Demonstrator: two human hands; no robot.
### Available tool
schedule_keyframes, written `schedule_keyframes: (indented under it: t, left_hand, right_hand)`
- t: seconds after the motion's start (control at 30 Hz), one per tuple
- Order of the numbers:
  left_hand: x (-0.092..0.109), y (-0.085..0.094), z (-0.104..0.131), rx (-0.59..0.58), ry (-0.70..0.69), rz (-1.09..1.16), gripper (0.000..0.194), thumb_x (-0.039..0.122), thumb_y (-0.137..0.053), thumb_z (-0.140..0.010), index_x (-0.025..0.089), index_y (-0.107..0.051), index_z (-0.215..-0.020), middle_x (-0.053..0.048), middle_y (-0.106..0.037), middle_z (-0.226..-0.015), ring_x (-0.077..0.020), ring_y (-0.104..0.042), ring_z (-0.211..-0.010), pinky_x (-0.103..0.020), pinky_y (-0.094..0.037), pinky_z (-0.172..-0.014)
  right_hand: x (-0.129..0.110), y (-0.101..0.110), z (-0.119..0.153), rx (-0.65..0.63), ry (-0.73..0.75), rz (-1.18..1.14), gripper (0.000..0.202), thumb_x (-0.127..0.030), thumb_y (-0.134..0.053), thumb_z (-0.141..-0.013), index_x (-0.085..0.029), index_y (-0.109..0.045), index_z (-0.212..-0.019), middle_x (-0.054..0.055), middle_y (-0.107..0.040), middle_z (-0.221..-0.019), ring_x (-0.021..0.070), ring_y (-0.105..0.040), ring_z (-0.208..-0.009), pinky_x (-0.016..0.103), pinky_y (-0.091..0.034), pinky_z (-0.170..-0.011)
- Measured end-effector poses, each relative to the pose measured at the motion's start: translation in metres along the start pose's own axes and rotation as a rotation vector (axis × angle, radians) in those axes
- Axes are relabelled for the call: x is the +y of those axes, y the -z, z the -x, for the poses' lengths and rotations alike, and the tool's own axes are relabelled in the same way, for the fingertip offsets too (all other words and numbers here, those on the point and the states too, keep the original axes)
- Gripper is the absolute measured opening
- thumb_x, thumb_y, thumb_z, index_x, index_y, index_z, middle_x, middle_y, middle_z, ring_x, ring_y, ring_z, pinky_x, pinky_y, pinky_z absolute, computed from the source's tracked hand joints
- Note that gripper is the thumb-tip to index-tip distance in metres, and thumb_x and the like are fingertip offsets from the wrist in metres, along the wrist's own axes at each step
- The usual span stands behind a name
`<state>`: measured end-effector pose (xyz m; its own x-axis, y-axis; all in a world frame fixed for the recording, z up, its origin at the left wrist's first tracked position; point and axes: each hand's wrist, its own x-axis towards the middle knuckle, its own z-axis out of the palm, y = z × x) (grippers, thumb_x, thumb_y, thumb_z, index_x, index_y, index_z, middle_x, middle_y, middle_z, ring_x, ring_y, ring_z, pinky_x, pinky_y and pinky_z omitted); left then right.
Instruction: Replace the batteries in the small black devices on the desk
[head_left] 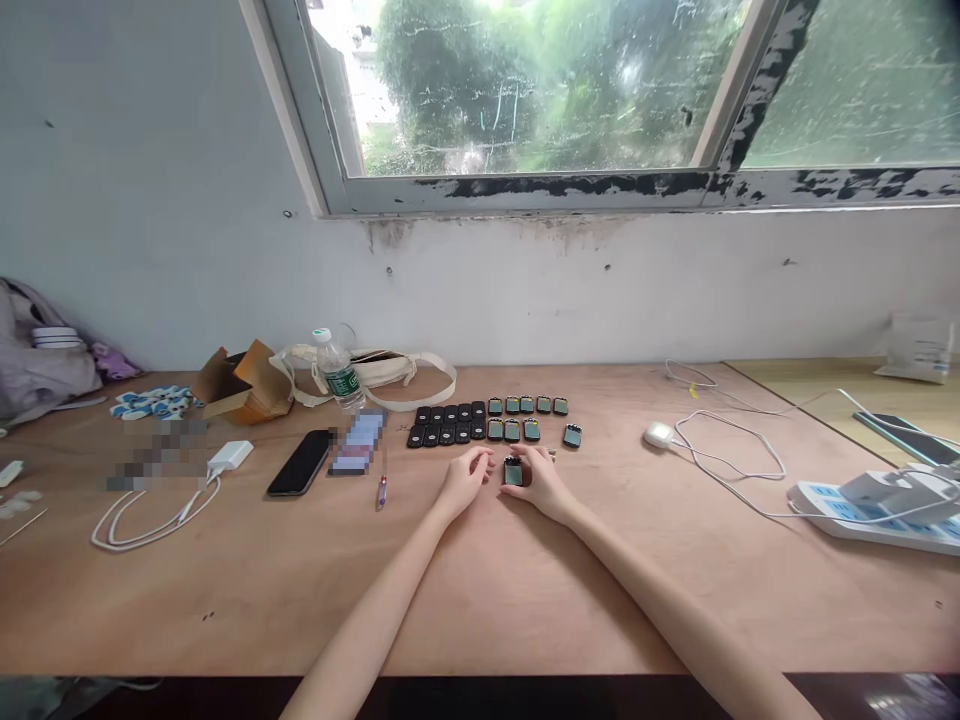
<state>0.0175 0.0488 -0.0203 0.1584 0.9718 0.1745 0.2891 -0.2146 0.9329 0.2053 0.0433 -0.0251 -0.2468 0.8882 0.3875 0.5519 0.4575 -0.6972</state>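
My right hand has its thumb and fingers closed around the edges of a small dark module with a grey-green screen, at the middle of the table. Just left of it, my left hand rests with loosely bent fingers and nothing visible in them. A similar screen module lies apart, beyond my right hand. Two rows of such modules with yellowish edges are laid out behind my hands. Two rows of black oval-cornered pieces, each with a pale mark, adjoin them on the left.
A slim screwdriver, a black phone and a second phone lie to the left. Behind them stand a water bottle and an open cardboard box. To the right are a white cable and a power strip.
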Motion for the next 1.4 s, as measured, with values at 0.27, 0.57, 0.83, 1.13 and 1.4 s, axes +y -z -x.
schedule_keyframes:
  t: [0.27, 0.57, 0.83, 1.13, 1.4]
  left_hand:
    - [0.000, -0.001, -0.001, 0.008, 0.013, 0.007, 0.032, 0.039, -0.045, -0.087, 0.015, -0.062, -0.098, -0.007, -0.068, -0.083, -0.0131, -0.061, -0.061, -0.026, -0.051, -0.061]
    - [-0.001, -0.001, 0.000, 0.010, 0.022, -0.010, 0.030, 0.038, -0.046, -0.086, 0.015, -0.063, -0.095, -0.007, -0.068, -0.082, -0.0135, -0.061, -0.061, -0.025, -0.050, -0.060]
    - [-0.003, -0.001, 0.000, 0.013, 0.025, -0.003, 0.032, 0.040, -0.047, -0.085, 0.015, -0.063, -0.096, -0.007, -0.069, -0.082, -0.0141, -0.062, -0.062, -0.026, -0.051, -0.061]
    - [0.001, -0.001, 0.001, 0.017, 0.016, -0.026, 0.029, 0.035, -0.045, -0.085, 0.015, -0.064, -0.096, -0.006, -0.069, -0.082, -0.0141, -0.063, -0.061, -0.026, -0.051, -0.061]
    - [0.006, 0.001, 0.000, 0.139, -0.102, -0.140, 0.027, 0.032, -0.043, -0.088, 0.018, -0.064, -0.096, -0.008, -0.069, -0.095, -0.0185, -0.064, -0.082, -0.029, -0.051, -0.074]
  right_hand:
    - [0.053, 0.049, -0.044, 0.226, -0.121, 0.149, 0.059, -0.045, -0.071, -0.066, -0.022, -0.051, -0.116, 0.009, -0.063, -0.109, 0.0307, -0.045, -0.110, 0.045, -0.038, -0.091]
    - [0.078, 0.067, -0.056, 0.116, -0.137, 0.235, 0.050, -0.049, -0.071, -0.066, -0.024, -0.057, -0.107, 0.008, -0.063, -0.105, 0.0298, -0.046, -0.114, 0.046, -0.034, -0.097]
    - [0.072, 0.056, -0.069, -0.040, -0.077, 0.228, 0.057, -0.043, -0.077, -0.061, -0.021, -0.058, -0.111, 0.010, -0.056, -0.118, 0.0299, -0.041, -0.121, 0.042, -0.037, -0.099]
    - [0.038, 0.048, -0.067, -0.003, -0.057, 0.214, 0.060, -0.038, -0.073, -0.064, -0.019, -0.052, -0.117, 0.005, -0.063, -0.086, 0.0268, -0.050, -0.100, 0.038, -0.042, -0.083]
    - [-0.018, -0.007, -0.011, 0.087, 0.059, 0.526, 0.037, -0.053, -0.064, -0.070, -0.020, -0.058, -0.088, 0.012, -0.057, -0.093, 0.0320, -0.046, -0.095, 0.049, -0.032, -0.089]
